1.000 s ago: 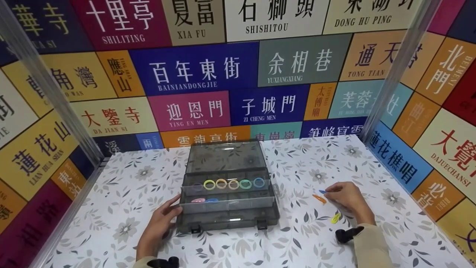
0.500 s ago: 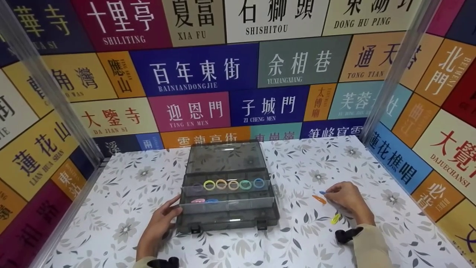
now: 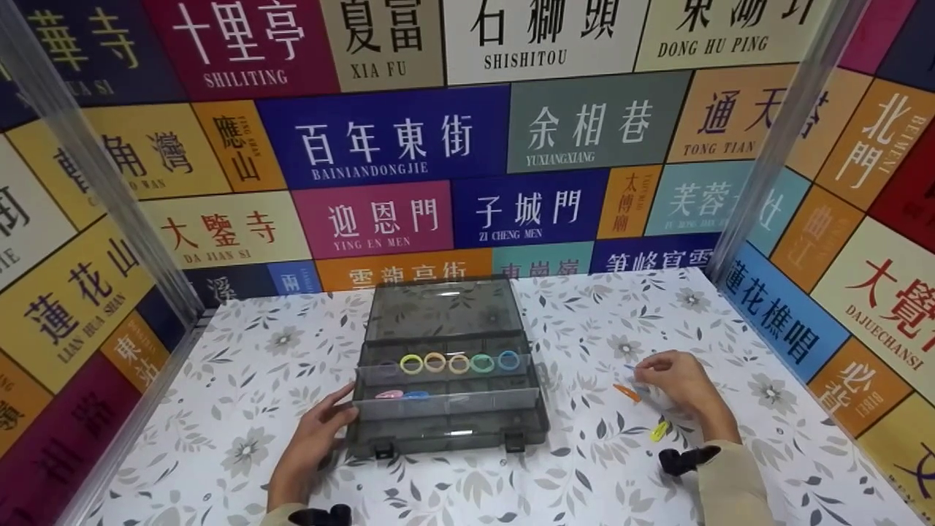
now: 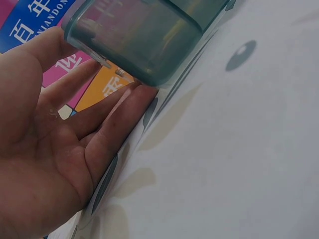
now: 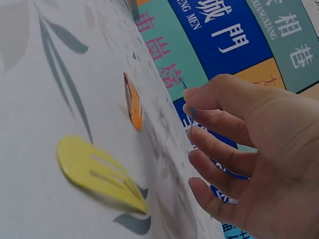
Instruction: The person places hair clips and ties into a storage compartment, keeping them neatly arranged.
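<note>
Over the table's right side, my right hand (image 3: 676,376) pinches a small blue hair clip (image 3: 630,370) between thumb and fingertips. The clip shows edge-on and thin in the right wrist view. An orange hair clip (image 3: 627,393) lies just below that hand, and a yellow hair clip (image 3: 659,431) lies nearer the front. My left hand (image 3: 310,435) touches the left side of a dark see-through divided box (image 3: 467,438) with fairly straight fingers. Its lid (image 3: 445,310) is up. A pink hair clip (image 3: 389,394) and another blue hair clip (image 3: 418,395) sit in the middle row.
Several coloured rings (image 3: 459,363), perhaps hair ties, stand in the box's back row. Two latches (image 3: 515,441) project at its front. A white floral cloth (image 3: 248,449) covers the table, with sign-printed walls (image 3: 387,131) behind and beside.
My right hand has lifted slightly, raising the blue hair clip away from the orange one. The left hand and the box have stayed put.
</note>
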Available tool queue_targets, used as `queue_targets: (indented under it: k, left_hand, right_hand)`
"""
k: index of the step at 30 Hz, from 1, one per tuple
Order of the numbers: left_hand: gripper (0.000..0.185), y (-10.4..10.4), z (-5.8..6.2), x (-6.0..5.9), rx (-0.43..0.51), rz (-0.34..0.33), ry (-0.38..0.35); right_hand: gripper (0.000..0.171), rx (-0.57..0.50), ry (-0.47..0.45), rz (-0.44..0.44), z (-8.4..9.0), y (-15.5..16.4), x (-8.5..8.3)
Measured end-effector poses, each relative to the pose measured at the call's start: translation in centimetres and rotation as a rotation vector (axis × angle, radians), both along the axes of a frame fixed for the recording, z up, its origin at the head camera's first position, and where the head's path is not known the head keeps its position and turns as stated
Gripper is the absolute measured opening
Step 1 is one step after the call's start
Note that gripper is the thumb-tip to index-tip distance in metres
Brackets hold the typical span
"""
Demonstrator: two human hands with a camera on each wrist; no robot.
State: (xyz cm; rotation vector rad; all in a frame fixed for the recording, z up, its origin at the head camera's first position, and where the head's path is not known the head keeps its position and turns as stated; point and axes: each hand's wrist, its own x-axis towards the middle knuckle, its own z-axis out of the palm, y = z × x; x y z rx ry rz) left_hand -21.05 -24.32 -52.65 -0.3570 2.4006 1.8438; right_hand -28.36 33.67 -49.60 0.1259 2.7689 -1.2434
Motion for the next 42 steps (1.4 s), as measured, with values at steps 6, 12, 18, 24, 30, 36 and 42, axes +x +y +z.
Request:
queue_targets:
  k: [6, 12, 18, 24, 30, 36, 42]
  left_hand:
    - [0.053, 0.0, 0.0, 0.0, 0.004, 0.001, -0.005]
    - [0.053, -0.1, 0.1, 0.0, -0.011, 0.002, -0.014]
    - [0.053, -0.2, 0.3, 0.2, -0.003, -0.011, 0.007]
    - [0.053, -0.1, 0.0, 0.1, 0.018, 0.003, 0.016]
    - [0.053, -0.1, -0.2, -0.1, 0.022, 0.014, -0.009]
    - [0.052, -0.2, -0.1, -0.2, 0.018, 0.017, 0.005]
    - [0.053, 0.0, -0.3, -0.1, 0.037, 0.019, 0.003]
  right_hand:
    - [0.03, 0.03, -0.021, -0.002, 1.1, -1.2, 0.1]
    - [0.031, 0.068, 0.106, 0.074, 2.7, -2.4, 0.1]
    - [0.024, 0.044, 0.221, 0.142, 4.0, -3.9, 0.3]
    - [0.017, 0.021, 0.245, 0.19, 4.6, -5.5, 0.5]
    - [0.011, 0.017, 0.288, 0.246, 4.8, -7.5, 0.5]
    - [0.005, 0.016, 0.29, 0.323, 5.3, -10.1, -0.4]
    - [0.005, 0.004, 0.273, 0.38, 5.8, -12.8, -1.1]
